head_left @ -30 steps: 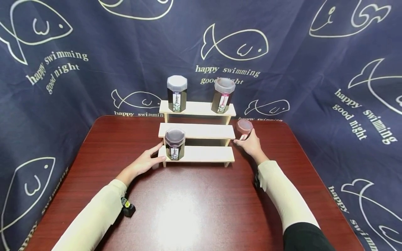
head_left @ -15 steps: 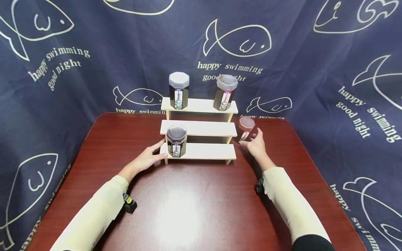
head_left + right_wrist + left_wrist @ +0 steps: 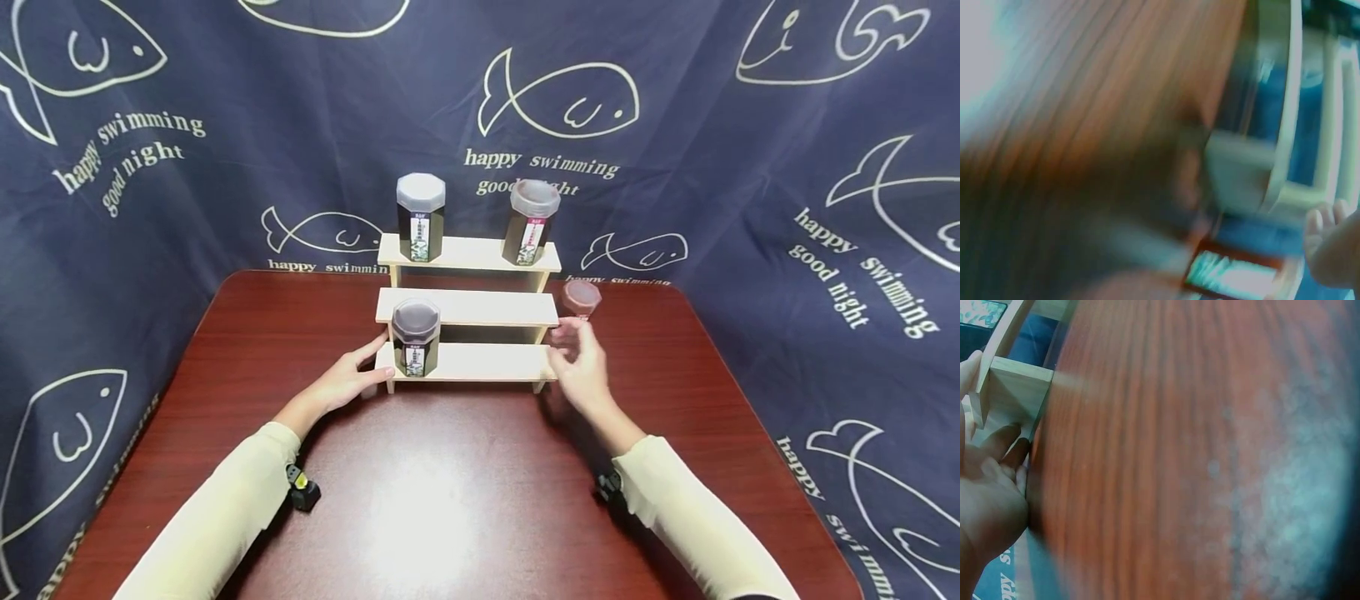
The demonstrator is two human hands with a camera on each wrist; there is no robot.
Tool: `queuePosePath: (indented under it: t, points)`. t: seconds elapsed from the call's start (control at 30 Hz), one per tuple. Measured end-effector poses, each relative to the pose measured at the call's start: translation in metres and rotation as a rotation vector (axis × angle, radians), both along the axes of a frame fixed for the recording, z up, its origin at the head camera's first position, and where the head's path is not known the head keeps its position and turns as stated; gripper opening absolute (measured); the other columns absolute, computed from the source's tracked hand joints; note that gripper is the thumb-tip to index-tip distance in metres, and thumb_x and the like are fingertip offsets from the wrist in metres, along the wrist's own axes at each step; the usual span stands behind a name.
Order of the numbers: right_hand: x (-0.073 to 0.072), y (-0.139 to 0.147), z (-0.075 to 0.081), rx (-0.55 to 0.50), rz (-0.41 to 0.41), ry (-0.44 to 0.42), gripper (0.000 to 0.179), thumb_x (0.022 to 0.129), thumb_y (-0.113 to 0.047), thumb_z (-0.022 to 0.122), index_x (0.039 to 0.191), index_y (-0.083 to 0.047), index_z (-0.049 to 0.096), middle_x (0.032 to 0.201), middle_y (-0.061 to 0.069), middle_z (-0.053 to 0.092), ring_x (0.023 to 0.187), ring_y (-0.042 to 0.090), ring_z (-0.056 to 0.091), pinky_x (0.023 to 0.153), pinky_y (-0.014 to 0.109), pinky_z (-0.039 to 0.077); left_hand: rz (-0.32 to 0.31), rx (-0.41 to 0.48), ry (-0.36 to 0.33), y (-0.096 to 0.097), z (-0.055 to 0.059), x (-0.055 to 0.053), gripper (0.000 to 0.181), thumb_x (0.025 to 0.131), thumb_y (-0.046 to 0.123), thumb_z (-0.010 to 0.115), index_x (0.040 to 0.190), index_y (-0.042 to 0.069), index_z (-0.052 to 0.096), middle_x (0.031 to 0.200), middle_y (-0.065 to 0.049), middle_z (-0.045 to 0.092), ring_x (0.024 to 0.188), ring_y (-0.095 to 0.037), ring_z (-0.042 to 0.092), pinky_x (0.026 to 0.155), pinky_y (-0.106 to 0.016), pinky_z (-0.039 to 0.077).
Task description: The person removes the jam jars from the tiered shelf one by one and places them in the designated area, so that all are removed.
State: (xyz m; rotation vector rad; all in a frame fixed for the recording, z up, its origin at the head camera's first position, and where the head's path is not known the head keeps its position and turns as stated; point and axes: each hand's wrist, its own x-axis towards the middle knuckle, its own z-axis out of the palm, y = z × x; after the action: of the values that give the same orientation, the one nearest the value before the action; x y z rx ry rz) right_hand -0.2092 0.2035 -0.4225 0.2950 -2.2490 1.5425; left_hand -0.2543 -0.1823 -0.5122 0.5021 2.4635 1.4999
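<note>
A three-tier wooden display rack [image 3: 495, 308] stands on the table. My left hand [image 3: 339, 385] rests against its left end, thumb on the lowest board's front edge, other fingers extended along the side. In the left wrist view, those fingers [image 3: 1004, 442] lie by the wooden side panel. At the rack's right end is my right hand [image 3: 587, 373], thumb and fingers apart, close to the lower two boards; contact is hard to tell. Behind it, a jar with a reddish lid [image 3: 581, 297] stands on the table, partly hidden by the hand.
A dark jar with a greyish lid [image 3: 416, 337] sits at the left of the lowest board. The top board bears a white-lidded jar [image 3: 421, 218] at left and a pale-lidded jar [image 3: 531, 223] at right. A blue fish-print cloth [image 3: 315, 100] hangs behind the table.
My right hand has let go of the reddish-lidded jar and moved left and towards me, to the rack's right end. The left hand stays at the rack's left end.
</note>
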Motion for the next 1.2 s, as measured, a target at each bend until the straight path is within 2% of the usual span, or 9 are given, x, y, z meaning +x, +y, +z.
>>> queuePosePath:
  t: [0.17,0.23,0.33,0.47,0.67,0.83,1.0,1.1,1.2]
  points:
    - [-0.006,-0.037,-0.016,0.027,0.218,-0.053,0.057,0.083,0.017,0.067,0.136,0.012,0.048,0.116,0.035,0.061,0.104,0.048,0.064,0.091,0.054,0.054,0.000,0.005,-0.001,0.000,-0.001,0.000,0.078,0.097,0.028,0.069,0.160,0.010,0.026,0.164,-0.011,0.027,0.150,-0.034,0.021,0.121,-0.053,0.016]
    - [-0.012,-0.051,-0.026,0.054,0.274,-0.073,0.063,0.083,0.014,0.070,0.141,0.009,0.046,0.121,0.034,0.060,0.108,0.048,0.063,0.092,0.059,0.051,0.000,0.011,-0.002,0.000,-0.002,0.000,0.078,0.097,0.027,0.069,0.160,0.010,0.026,0.163,-0.011,0.027,0.150,-0.034,0.021,0.120,-0.054,0.016]
    - [-0.018,-0.069,-0.035,0.089,0.329,-0.129,0.073,0.082,0.007,0.075,0.147,0.002,0.041,0.127,0.027,0.060,0.115,0.042,0.061,0.098,0.056,0.049,0.001,0.018,-0.003,0.001,-0.004,0.001,0.078,0.097,0.026,0.069,0.160,0.010,0.026,0.163,-0.011,0.028,0.150,-0.034,0.022,0.121,-0.053,0.016]
    - [-0.020,-0.094,-0.036,0.132,0.357,-0.197,0.086,0.081,-0.003,0.080,0.153,-0.004,0.034,0.131,0.022,0.059,0.121,0.036,0.060,0.105,0.047,0.046,0.005,0.026,-0.010,0.002,-0.005,0.002,0.079,0.096,0.025,0.069,0.160,0.009,0.026,0.163,-0.011,0.028,0.150,-0.033,0.022,0.121,-0.052,0.016]
    - [-0.022,-0.124,-0.034,0.153,0.364,-0.249,0.095,0.080,-0.008,0.084,0.157,-0.009,0.027,0.137,0.019,0.055,0.124,0.032,0.058,0.106,0.042,0.046,0.012,0.031,-0.001,0.001,-0.004,0.002,0.079,0.096,0.025,0.069,0.160,0.009,0.027,0.162,-0.014,0.029,0.149,-0.035,0.023,0.120,-0.054,0.017]
    - [-0.024,-0.139,-0.034,0.089,0.351,-0.270,0.096,0.080,-0.011,0.085,0.157,-0.012,0.028,0.142,0.017,0.053,0.126,0.029,0.056,0.105,0.043,0.046,0.013,0.036,0.002,0.000,-0.003,0.000,0.078,0.096,0.025,0.070,0.160,0.010,0.027,0.162,-0.013,0.030,0.149,-0.033,0.024,0.120,-0.053,0.017]
    - [-0.024,-0.151,-0.037,0.032,0.333,-0.241,0.097,0.077,-0.008,0.087,0.156,-0.011,0.030,0.144,0.013,0.053,0.129,0.026,0.054,0.109,0.041,0.043,-0.001,0.028,0.012,0.001,-0.001,0.000,0.077,0.097,0.026,0.069,0.160,0.008,0.027,0.161,-0.014,0.030,0.148,-0.035,0.025,0.120,-0.054,0.018]
    - [-0.022,-0.159,-0.039,0.034,0.280,-0.199,0.096,0.074,-0.009,0.089,0.154,-0.010,0.035,0.141,0.010,0.055,0.129,0.023,0.053,0.110,0.039,0.041,0.006,0.034,0.002,0.001,0.000,0.000,0.076,0.097,0.025,0.069,0.160,0.009,0.029,0.161,-0.013,0.031,0.148,-0.034,0.025,0.120,-0.054,0.018]
    - [-0.019,-0.167,-0.042,0.081,0.179,-0.167,0.098,0.072,-0.016,0.092,0.152,-0.010,0.037,0.141,0.009,0.054,0.130,0.022,0.052,0.111,0.040,0.039,0.006,0.045,-0.005,0.001,-0.001,0.001,0.075,0.098,0.023,0.068,0.160,0.009,0.028,0.162,-0.014,0.030,0.148,-0.035,0.024,0.120,-0.056,0.017]
